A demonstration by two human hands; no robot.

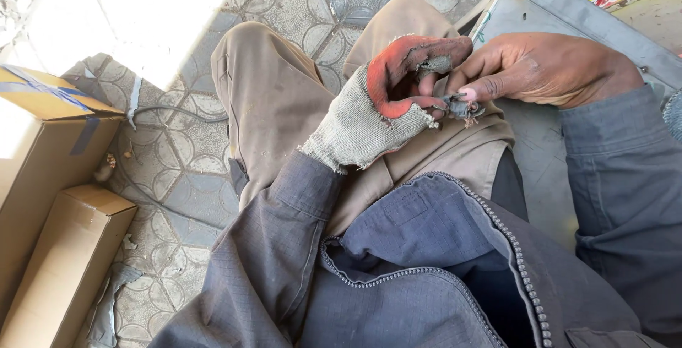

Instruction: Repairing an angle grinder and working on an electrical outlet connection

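Together, gloved left hand (387, 99) and bare right hand (533, 71) pinch the small grey part (462, 108) between them.

The gloved left hand (387, 103) and bare right hand (536, 69) pinch a small grey scrap (463, 106) together above the knees. Two cardboard boxes (53, 199) lie at nine o'clock on patterned tiles (177, 156).

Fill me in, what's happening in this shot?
A seated person works over their lap. The left hand, in a worn grey glove with red coating, and the bare right hand both pinch a small dark frayed piece; what it is can't be told. Two cardboard boxes sit on the patterned tile floor.
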